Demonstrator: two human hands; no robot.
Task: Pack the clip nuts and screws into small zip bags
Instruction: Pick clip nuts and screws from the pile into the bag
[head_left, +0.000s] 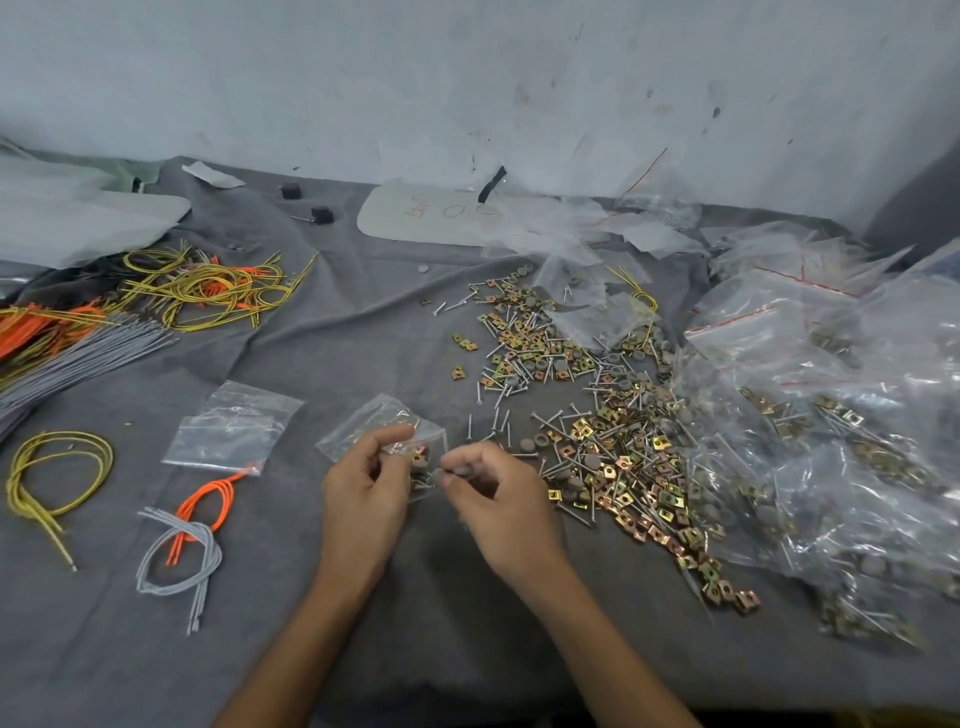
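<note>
Pinching the zip bag (382, 423) by its edge with our left hand (366, 483), we judge it light, floppy, slippery; our right hand (501, 501) pinches small grey pieces (451, 472) beside it, near the loose clip nuts and screws (618, 447).

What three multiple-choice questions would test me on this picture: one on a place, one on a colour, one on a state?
1. Where does the loose heap of brass clip nuts and silver screws lie? A. at the person's left B. at the person's right C. in a box
2. What colour is the looped cord just below the flat clear plastic zip bag? A. orange B. blue C. pink
3. What does the left hand do? A. lies flat B. holds a small clear zip bag C. grips a hammer
Answers: 1 B, it spreads past the right hand, which pinches small grey round caps; 2 A, it is bright orange; 3 B, its fingers pinch the bag.
</note>
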